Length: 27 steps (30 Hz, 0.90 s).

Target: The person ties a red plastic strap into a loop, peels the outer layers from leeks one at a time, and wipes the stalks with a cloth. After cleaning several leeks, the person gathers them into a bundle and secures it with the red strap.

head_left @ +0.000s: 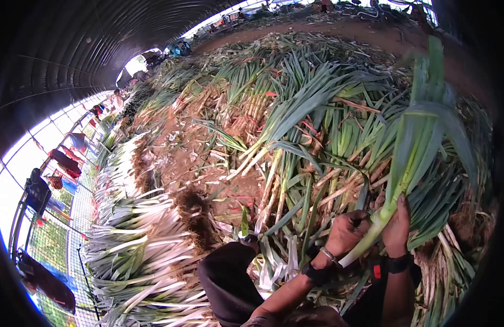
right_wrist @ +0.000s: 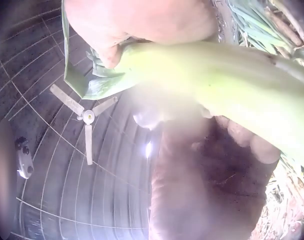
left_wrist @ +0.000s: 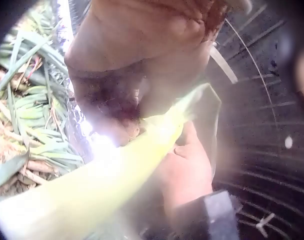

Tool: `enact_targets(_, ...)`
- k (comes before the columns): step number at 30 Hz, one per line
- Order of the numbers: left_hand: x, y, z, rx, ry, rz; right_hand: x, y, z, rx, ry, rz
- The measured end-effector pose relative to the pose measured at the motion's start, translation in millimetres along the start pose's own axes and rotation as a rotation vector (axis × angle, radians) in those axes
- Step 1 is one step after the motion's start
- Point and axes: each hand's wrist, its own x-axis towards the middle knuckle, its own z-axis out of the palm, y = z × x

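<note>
One leek [head_left: 405, 163]: held aslant between two hands, its white end low and nearest the wearer, the broad green leaves rising away and folding over at the top

Left hand [head_left: 346, 235]: fingers curled in at the stalk, seemingly pinching its edge; glare in the left wrist view hides whether a loose layer is caught

Right hand [head_left: 396, 231]: gripping the stalk a little closer to the leaves, thumb laid along it

Outer leaves: the step in hand looks like cleaning, with old layers being worked off the stalk; pale scraps [head_left: 279, 259] near the knee fit that reading

Next pull: probably calls for the right hand to steady the stalk while the left draws a layer away along its length, gently enough not to snap the tender inner part

Pale-stalked row [head_left: 154, 237]: laid at the left, roots on; probably sorted stock

Leafy heap [head_left: 317, 103]: lies ahead on the earth, likely awaiting the same handling

Right wristband [head_left: 400, 264]: black, no lettering legible; a red patch [head_left: 377, 271] just beside it shows no readable mark

Ceiling fan [right_wrist: 88, 117]: no brand can be made out

Writing elsewhere: none readable in any view
</note>
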Motion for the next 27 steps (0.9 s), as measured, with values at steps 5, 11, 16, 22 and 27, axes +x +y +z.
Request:
enact_targets(5, -7.4, 18.6, 4.0, 0.021, 0.101, 0.140, 3.7, 3.8, -10.4, -0.053, -0.044, -0.037)
enact_targets(11, -3.9, 29.1, 5.1, 0.365, 0.119, 0.351, 1.5, 4.9, -11.6, -0.020, -0.023, -0.003)
enact_targets(16, 3.0, 16.5, 6.5, 0.378, 0.113, 0.229, 2.5, 9.9, -17.9, 0.097, -0.088, -0.008)
enact_targets(22, 3.2, -29.7, 6.3, 0.214, 0.061, 0.176, 3.8, 12.0, -20.8, 0.082, -0.148, -0.105)
enact_targets(27, -15.0, -75.8, -15.5, -0.571, 0.240, -0.326, 0.6, -11.1, -10.1, 0.139, -0.346, 0.046)
